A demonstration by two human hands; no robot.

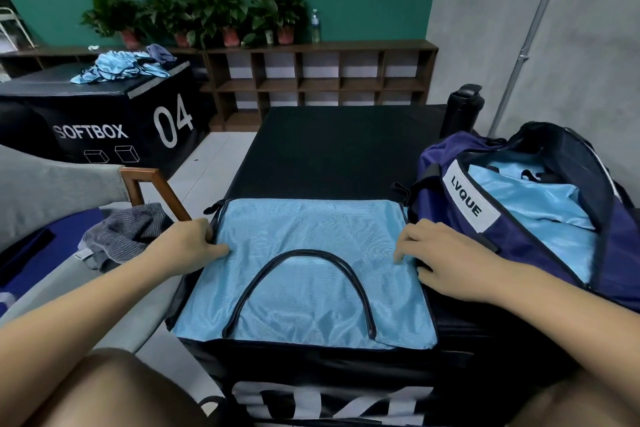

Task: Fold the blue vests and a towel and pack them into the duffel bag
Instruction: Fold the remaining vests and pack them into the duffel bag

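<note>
On the box [346, 149], at its near end, a vest [311, 225] lies flat with the neck trim up. The left hand [188, 243] pinches its left edge, thumb on top and fingers curled under. The right hand [446, 260] rests bent fingers on the right edge; whether its thumb has hold underneath cannot be told. Right of the box the bag [440, 166] stands open with vests inside; left of the box a towel [121, 232] lies bunched. The slick cloth may slide off the box's near edge if one hand lifts first, skewing the fold; a loose right grip would let that side sag and crease
</note>
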